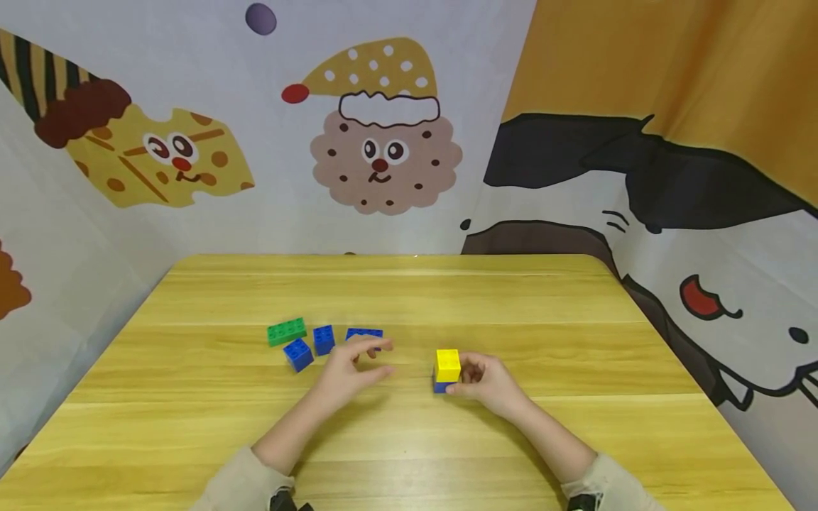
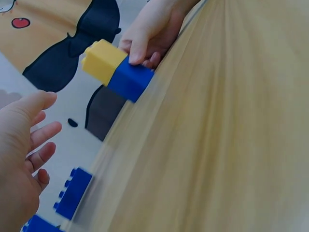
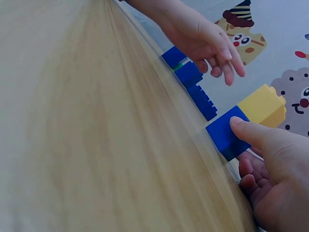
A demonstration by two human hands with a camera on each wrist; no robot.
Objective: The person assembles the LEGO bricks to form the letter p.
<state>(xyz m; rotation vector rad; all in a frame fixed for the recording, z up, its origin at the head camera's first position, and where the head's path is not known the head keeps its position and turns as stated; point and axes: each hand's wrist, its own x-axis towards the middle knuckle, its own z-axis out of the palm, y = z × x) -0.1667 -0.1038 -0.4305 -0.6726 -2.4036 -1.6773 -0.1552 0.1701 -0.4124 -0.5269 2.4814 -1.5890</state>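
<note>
My right hand (image 1: 488, 383) pinches the blue lower block (image 3: 227, 133) of a two-block stack, thumb on its near side. A yellow block (image 1: 448, 365) sits squarely on top of that blue one, and the stack stands upright on the table. To the left, my left hand (image 1: 348, 372) hovers with fingers spread and slightly bent, nothing between them. Just behind its fingers lies a long blue block (image 1: 364, 332), partly covered by the hand in the head view. In the left wrist view this long blue block (image 2: 73, 193) shows below the fingers, apart from them.
Left of my left hand are two smaller blue blocks (image 1: 324, 339) and a long green block (image 1: 287, 331), close together on the wooden table (image 1: 409, 447). A cartoon-printed cloth (image 1: 383, 234) hangs behind the table's far edge.
</note>
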